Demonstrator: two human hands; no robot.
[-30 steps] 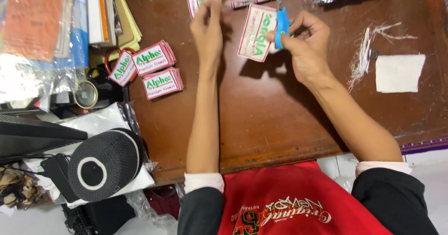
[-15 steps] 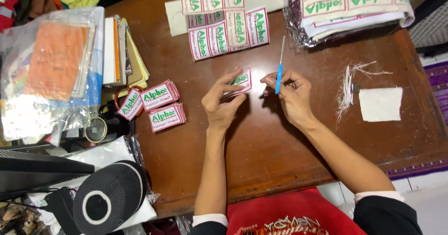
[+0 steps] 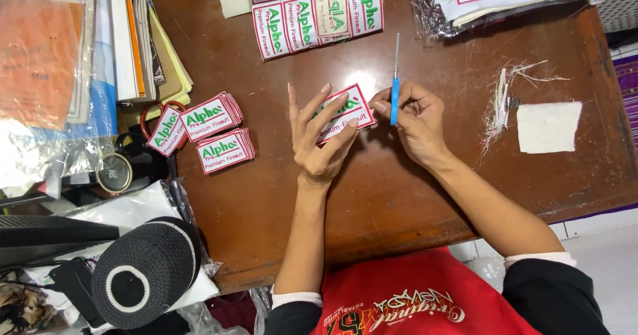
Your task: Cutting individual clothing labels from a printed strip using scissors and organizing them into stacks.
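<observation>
two hands at frame centre, over the brown worktop (image 3: 399,195). left hand (image 3: 319,139): fingers spread and laid flat over a small white patch (image 3: 349,112) with red border and green lettering, thumb under its lower edge, so it holds the patch. right hand (image 3: 415,119): fingers closed narrow around a thin blue-handled tool (image 3: 395,89), metal tip pointing to the top of the frame; tool type unclear, possibly a seam ripper. the right fingertips appear to touch the patch's right edge. left of centre: three small stacks of like patches (image 3: 212,132). top centre: an uncut sheet of patches (image 3: 312,9). right: loose thread trimmings (image 3: 502,99) beside a white fabric square (image 3: 548,127). lower left: black knitted cap (image 3: 143,272) with white ring.
</observation>
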